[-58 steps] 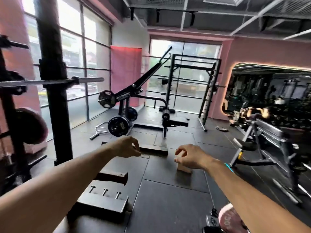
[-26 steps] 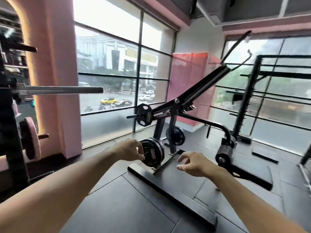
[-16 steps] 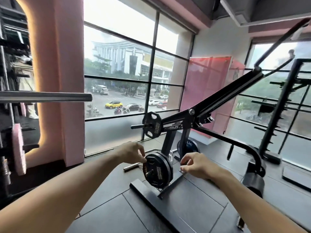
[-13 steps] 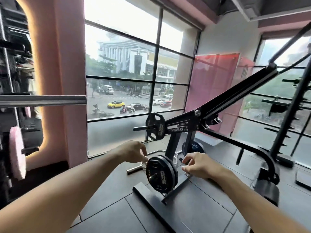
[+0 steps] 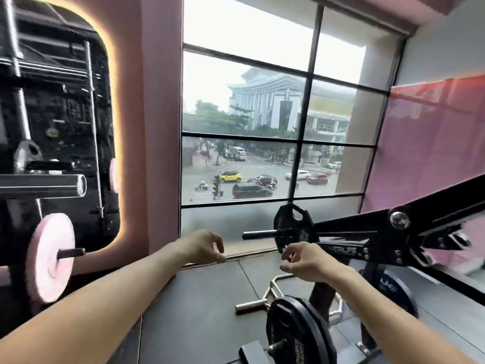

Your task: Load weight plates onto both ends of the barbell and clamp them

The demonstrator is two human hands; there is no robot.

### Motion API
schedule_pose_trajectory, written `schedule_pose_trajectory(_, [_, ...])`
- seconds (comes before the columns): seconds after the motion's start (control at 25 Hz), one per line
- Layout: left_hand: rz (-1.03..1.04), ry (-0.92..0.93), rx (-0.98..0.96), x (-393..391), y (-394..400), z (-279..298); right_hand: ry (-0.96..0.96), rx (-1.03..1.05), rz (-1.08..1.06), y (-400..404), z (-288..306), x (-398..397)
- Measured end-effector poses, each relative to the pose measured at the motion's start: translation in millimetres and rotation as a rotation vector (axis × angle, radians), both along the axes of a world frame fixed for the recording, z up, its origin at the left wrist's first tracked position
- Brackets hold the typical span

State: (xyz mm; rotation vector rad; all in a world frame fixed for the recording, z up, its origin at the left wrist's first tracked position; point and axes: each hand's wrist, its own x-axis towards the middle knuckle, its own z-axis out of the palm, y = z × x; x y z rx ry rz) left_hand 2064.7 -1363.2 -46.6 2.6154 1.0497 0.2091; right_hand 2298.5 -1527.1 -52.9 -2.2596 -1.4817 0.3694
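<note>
A large window (image 5: 262, 122) with dark frames is seen straight ahead, and a street with cars is visible through it. A pink wall (image 5: 157, 127) stands to its left, and a mirror (image 5: 60, 114) edged with warm light is set into that wall. The dark floor (image 5: 199, 306) is spread below.

A black lever machine (image 5: 380, 237) is seen on the right, its arm slanting up toward the right edge. A small black plate (image 5: 291, 227) is carried on the machine's horizontal peg. A larger black plate (image 5: 294, 334) is stored on a low peg of the same machine, near the bottom of the view. A blue-lettered plate (image 5: 393, 287) is partly hidden behind the right forearm.

The bare end of the barbell (image 5: 52, 185) is seen at the left edge, lying level with no plate on the part shown. A pink plate (image 5: 49, 258) is hung on a peg below it.

A steel bar frame (image 5: 265, 298) is laid on the floor between the hands and the larger black plate.

The left hand (image 5: 204, 246) is held in the air, empty, with fingers loosely curled and apart. The right hand (image 5: 304, 262) is also empty and loosely curled, held just in front of the small black plate; contact cannot be told.
</note>
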Motion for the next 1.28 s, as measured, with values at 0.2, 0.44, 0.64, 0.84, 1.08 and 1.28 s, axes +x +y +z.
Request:
schedule_pose_trajectory(0.2, [0.177, 0.028, -0.019, 32, 92, 5, 0.019, 0.018, 0.185, 134, 2, 57])
schedule_pose_trajectory(0.44, [0.277, 0.025, -0.059, 76, 231, -11, 0.011, 0.012, 0.294, 304, -16, 104])
schedule_pose_trajectory(0.64, [0.332, -0.019, -0.06, 111, 378, -4, 0.001, -0.007, 0.356, 474, -7, 134])
schedule_pose_trajectory(0.84, [0.447, -0.038, -0.031, 93, 496, 10, 0.025, 0.0, 0.495, 641, 0, 121])
schedule_pose_trajectory(1.08, [0.797, -0.02, -0.005, -6, 609, -11, -0.061, 0.041, 0.842, 831, -11, 39])
schedule_pose_trajectory(1.28, [1.113, 0.006, -0.002, -80, 673, -3, -0.082, 0.013, 1.06, 964, 4, -42])
